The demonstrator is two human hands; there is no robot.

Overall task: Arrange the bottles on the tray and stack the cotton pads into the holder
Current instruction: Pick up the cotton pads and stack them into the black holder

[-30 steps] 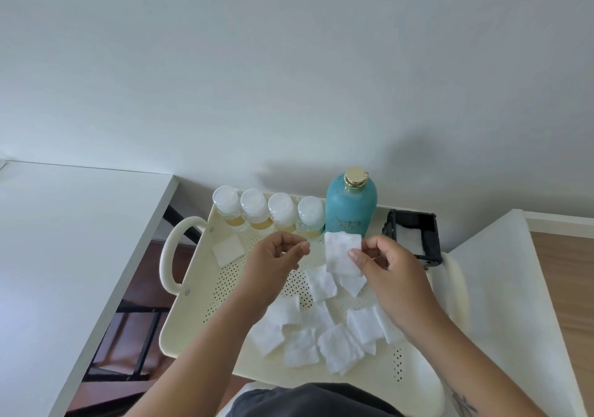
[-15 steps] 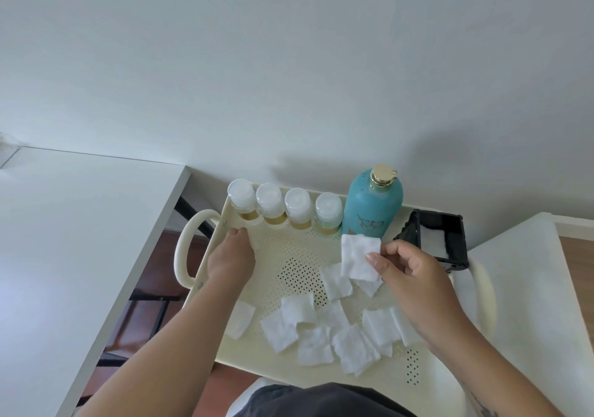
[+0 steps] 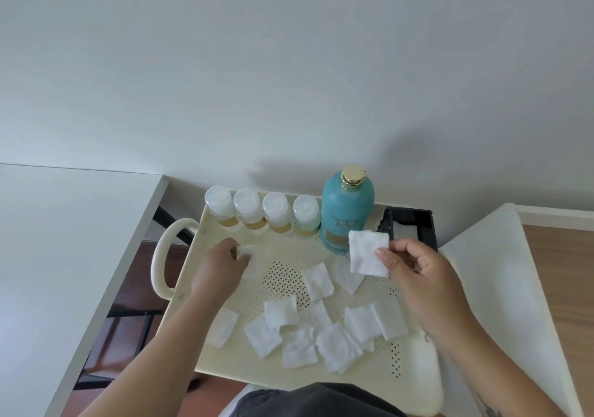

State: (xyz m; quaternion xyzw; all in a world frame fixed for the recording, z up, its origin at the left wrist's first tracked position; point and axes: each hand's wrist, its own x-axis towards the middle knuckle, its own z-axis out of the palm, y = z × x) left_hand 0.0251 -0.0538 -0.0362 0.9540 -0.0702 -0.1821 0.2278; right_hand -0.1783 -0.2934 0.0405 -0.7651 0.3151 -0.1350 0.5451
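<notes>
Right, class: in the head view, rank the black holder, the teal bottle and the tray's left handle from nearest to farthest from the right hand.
1. Black holder, just behind the right hand.
2. Teal bottle, at the back, to its left.
3. Tray handle, at the far left end.

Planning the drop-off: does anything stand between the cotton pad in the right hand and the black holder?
Nothing visible does. The cotton pad pinched by the right hand is just left of the holder, whose top is open. The teal bottle stands on the pad's far left side, off that path.
</notes>
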